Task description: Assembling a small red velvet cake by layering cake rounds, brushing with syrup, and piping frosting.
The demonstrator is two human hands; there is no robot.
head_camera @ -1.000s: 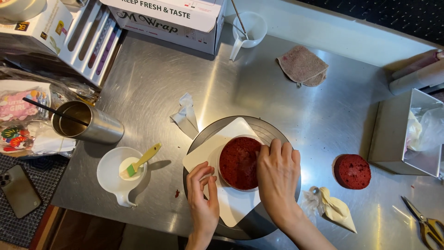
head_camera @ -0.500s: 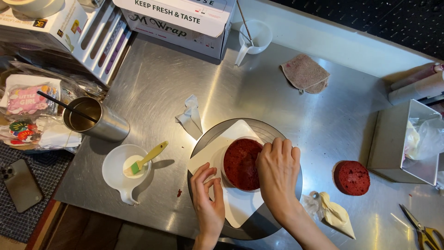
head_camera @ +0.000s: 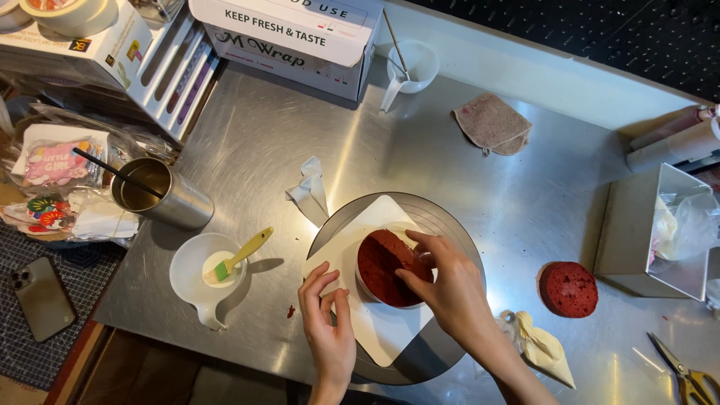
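The right hand (head_camera: pixel 450 289) covers the right side of the red cake layer (head_camera: pixel 386 266), hiding that edge. The left hand (head_camera: pixel 328 319) hides part of the white square board (head_camera: pixel 375 330), and its wrist runs off the bottom edge. The scissors (head_camera: pixel 686 379) are cut off at the lower right corner. The box (head_camera: pixel 296 34) is cropped at the top.
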